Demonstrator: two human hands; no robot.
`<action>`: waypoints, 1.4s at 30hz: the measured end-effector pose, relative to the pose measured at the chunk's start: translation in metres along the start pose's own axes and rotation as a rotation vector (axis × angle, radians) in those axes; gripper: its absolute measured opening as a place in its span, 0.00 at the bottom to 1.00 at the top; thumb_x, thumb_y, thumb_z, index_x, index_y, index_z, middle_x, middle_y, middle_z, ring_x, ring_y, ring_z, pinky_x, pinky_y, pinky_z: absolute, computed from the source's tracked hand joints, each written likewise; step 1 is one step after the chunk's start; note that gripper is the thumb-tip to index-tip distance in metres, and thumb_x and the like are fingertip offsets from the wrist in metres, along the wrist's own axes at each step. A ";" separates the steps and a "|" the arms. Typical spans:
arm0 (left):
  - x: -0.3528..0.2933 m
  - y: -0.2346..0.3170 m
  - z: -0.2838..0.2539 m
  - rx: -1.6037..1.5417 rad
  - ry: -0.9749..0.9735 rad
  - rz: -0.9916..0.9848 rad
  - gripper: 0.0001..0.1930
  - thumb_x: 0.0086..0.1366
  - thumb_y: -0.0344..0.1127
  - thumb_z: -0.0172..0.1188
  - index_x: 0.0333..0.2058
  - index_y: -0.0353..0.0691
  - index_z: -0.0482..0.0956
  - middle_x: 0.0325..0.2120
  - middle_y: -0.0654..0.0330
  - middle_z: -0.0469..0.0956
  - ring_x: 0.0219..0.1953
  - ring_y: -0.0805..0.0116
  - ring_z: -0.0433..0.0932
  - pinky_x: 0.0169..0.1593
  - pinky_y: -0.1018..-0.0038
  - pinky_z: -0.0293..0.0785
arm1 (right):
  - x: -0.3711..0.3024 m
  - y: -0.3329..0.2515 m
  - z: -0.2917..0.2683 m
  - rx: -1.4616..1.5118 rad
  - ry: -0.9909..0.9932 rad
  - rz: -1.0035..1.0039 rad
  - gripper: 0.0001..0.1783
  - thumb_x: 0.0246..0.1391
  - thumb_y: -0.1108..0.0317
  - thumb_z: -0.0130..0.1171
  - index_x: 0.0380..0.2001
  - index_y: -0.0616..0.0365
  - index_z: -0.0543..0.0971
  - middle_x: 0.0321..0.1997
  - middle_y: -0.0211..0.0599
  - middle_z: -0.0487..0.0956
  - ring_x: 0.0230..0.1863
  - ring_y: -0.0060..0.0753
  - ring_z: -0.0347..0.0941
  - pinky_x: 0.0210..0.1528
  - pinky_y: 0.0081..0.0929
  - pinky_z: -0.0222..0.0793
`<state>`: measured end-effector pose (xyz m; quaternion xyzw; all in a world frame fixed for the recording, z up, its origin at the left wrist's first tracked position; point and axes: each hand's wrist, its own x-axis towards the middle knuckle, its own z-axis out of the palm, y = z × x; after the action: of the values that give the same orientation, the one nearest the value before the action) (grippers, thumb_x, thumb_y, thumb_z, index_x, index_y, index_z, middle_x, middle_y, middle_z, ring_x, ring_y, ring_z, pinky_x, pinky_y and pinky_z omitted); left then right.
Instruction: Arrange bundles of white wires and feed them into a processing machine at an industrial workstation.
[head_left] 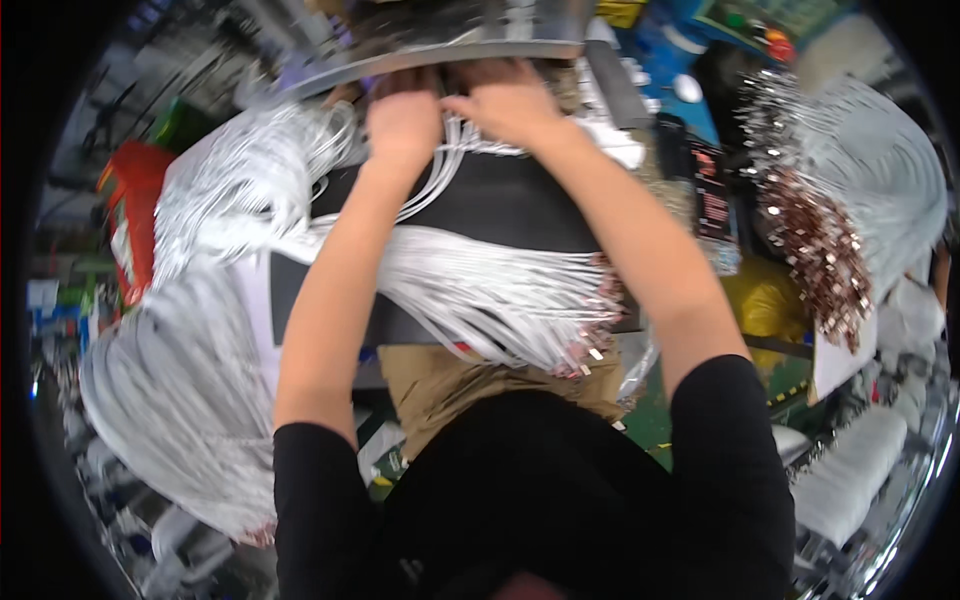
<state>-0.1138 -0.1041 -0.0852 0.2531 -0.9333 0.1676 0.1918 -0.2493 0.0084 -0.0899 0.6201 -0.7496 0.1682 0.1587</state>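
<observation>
At the far left, a red bag (138,205) sits beside a broad hank of white cables (165,390) and a looser tangle of white cables (235,190). At centre, a worker's left hand (404,115) and right hand (508,105) reach side by side past the edge of a metal guard (440,58), fingers blurred or hidden; how far either is open, or what it grips, cannot be told. White strands (442,175) trail from between them over the dark counter (545,195), where a combed bundle of white cables (480,285) lies nearer the body, coppery terminals (600,310) pointing right. Small, even movements and strands kept parallel would likely serve best, with fingertips clear of the guard's edge. At right hangs another cable bundle (875,165), tipped with silver and copper-coloured terminals (815,245).
</observation>
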 end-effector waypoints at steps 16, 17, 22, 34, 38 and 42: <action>-0.001 -0.006 0.006 -0.216 0.113 -0.028 0.22 0.60 0.34 0.59 0.55 0.45 0.77 0.51 0.53 0.77 0.57 0.56 0.74 0.59 0.55 0.69 | 0.001 -0.012 -0.001 -0.065 0.116 -0.054 0.34 0.66 0.41 0.43 0.63 0.54 0.70 0.68 0.39 0.69 0.72 0.41 0.59 0.74 0.45 0.47; 0.001 -0.002 0.008 -0.220 0.113 -0.028 0.22 0.60 0.34 0.59 0.55 0.45 0.77 0.51 0.53 0.77 0.57 0.56 0.74 0.59 0.55 0.69 | 0.002 -0.010 0.002 -0.036 0.171 -0.051 0.32 0.66 0.43 0.45 0.61 0.55 0.72 0.66 0.38 0.72 0.70 0.42 0.61 0.73 0.46 0.49; 0.000 -0.004 0.023 -0.277 0.288 -0.065 0.25 0.62 0.38 0.52 0.57 0.37 0.74 0.60 0.47 0.70 0.65 0.50 0.65 0.66 0.51 0.58 | 0.007 -0.036 -0.025 -0.114 0.270 0.061 0.23 0.62 0.53 0.52 0.52 0.58 0.79 0.52 0.38 0.81 0.57 0.48 0.73 0.64 0.47 0.63; -0.016 -0.002 0.006 -0.528 0.351 -0.025 0.23 0.64 0.37 0.54 0.57 0.40 0.74 0.57 0.48 0.72 0.60 0.51 0.70 0.64 0.54 0.62 | -0.016 -0.012 -0.024 0.162 -0.096 0.220 0.18 0.61 0.62 0.56 0.53 0.50 0.79 0.42 0.43 0.84 0.47 0.48 0.79 0.47 0.39 0.76; -0.138 -0.019 -0.103 -1.316 0.008 -0.261 0.15 0.70 0.38 0.57 0.50 0.36 0.78 0.49 0.53 0.78 0.50 0.60 0.78 0.53 0.70 0.73 | -0.104 -0.049 -0.082 0.397 -0.083 0.046 0.25 0.62 0.65 0.58 0.62 0.53 0.72 0.53 0.46 0.80 0.56 0.46 0.75 0.61 0.39 0.68; -0.261 -0.022 -0.125 -2.067 -0.895 -0.405 0.16 0.72 0.41 0.55 0.39 0.31 0.82 0.36 0.53 0.84 0.39 0.67 0.82 0.44 0.71 0.78 | -0.249 -0.006 -0.133 0.451 0.635 0.754 0.14 0.65 0.72 0.52 0.51 0.63 0.78 0.46 0.39 0.82 0.49 0.30 0.76 0.55 0.27 0.69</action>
<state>0.1412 0.0356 -0.0871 0.1570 -0.5514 -0.8192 -0.0176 -0.1949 0.2850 -0.0818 0.2453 -0.7805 0.5496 0.1690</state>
